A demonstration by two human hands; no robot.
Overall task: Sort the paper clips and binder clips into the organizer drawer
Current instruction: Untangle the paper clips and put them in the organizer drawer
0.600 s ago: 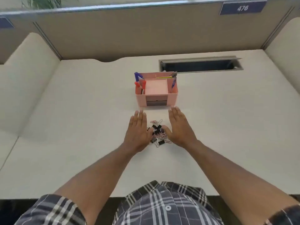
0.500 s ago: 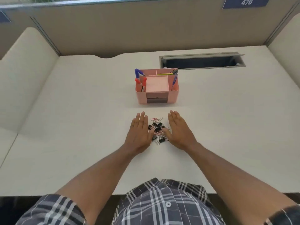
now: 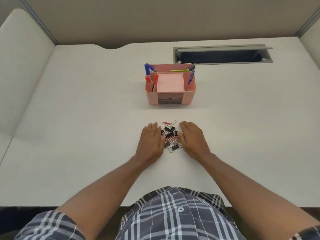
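Observation:
A small heap of black binder clips and pink paper clips (image 3: 170, 135) lies on the white desk between my hands. My left hand (image 3: 151, 142) rests flat on the desk against the heap's left side. My right hand (image 3: 193, 138) lies flat against its right side. Neither hand holds anything. Beyond the heap stands a pink desk organizer (image 3: 187, 97) with a small dark-fronted drawer (image 3: 170, 99) in its front, which looks pushed in.
Blue and red markers (image 3: 150, 74) and pens stand in the organizer's compartments. A grey cable slot (image 3: 223, 55) is cut into the desk at the back right. Beige partition walls enclose the desk at the back and both sides.
Both hands have drawn back a little toward me, away from the organizer, staying flat on either side of the heap. The camera has tilted downward.

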